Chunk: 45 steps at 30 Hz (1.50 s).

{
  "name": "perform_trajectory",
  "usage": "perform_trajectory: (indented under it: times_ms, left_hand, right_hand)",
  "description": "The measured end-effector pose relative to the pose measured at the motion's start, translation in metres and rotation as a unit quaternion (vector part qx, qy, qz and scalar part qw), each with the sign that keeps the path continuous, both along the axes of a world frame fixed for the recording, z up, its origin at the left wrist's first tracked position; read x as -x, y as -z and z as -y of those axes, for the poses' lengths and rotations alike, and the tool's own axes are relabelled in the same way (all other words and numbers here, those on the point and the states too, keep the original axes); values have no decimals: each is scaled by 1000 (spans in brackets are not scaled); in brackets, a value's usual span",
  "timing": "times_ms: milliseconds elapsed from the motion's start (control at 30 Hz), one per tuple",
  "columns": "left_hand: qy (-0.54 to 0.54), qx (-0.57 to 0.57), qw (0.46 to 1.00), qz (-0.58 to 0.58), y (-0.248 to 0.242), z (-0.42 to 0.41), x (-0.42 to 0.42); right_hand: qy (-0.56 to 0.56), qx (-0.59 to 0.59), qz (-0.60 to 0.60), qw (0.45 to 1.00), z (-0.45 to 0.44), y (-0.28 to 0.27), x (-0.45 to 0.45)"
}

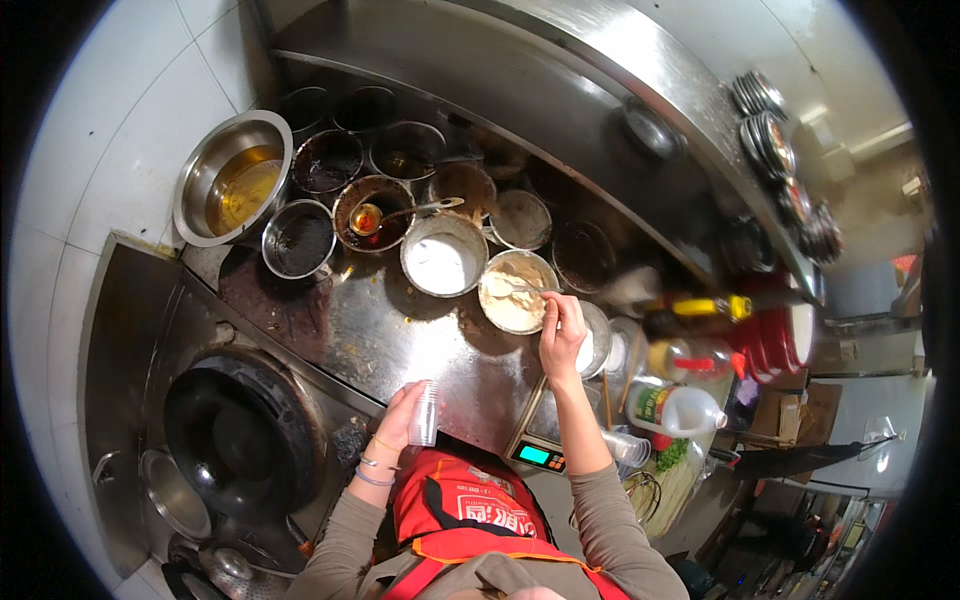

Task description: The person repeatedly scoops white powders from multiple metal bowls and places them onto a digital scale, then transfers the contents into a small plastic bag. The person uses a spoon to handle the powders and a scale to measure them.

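Observation:
My left hand (pixel 399 414) holds a nested stack of transparent plastic cups (pixel 426 420) over the front edge of the steel counter (pixel 367 322). My right hand (pixel 562 337) grips the handle of a metal spoon (pixel 534 289). The spoon's bowl dips into pale, lumpy powder in a round metal pot (pixel 495 324). Touching distance to its left is another pot (pixel 420 281) of smooth white powder. Partly behind my right hand stands a further container (pixel 598 345) with white contents. Beneath my right forearm lies a digital scale (pixel 536 454) with a lit display.
Several seasoning pots stand at the back, one with a ladle (pixel 442 204) in dark red oil. A steel basin (pixel 196 225) holds yellow oil. A black wok (pixel 240 435) sits at left. At right are a plastic jug (pixel 679 409), bottles and more cups (pixel 628 448). A steel shelf (pixel 660 67) overhangs the counter.

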<state>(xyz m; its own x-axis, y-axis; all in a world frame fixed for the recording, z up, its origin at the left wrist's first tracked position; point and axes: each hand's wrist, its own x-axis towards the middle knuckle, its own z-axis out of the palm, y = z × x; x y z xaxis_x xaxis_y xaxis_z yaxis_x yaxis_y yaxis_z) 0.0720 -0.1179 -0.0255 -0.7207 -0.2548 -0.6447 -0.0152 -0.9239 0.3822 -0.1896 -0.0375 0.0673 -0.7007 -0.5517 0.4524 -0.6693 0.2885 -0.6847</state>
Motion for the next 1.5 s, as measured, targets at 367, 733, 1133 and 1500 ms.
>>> perform_trajectory:
  times_ms: [367,733,1133,1500]
  left_hand:
    - [-20,8,1000,12,16,10,-12]
    - [-52,13,998,11,15,22,-22]
    - [-37,17,999,19,12,12,-21]
    - [45,56,997,-3,-10,-36,1]
  right_hand:
    - [-69,-41,90,993,95,75,-29]
    - [-4,81,451,889,104,89,-38]
    - [76,255,608,748,59,73,-31]
    - [155,276,552,772,-104,27,-50]
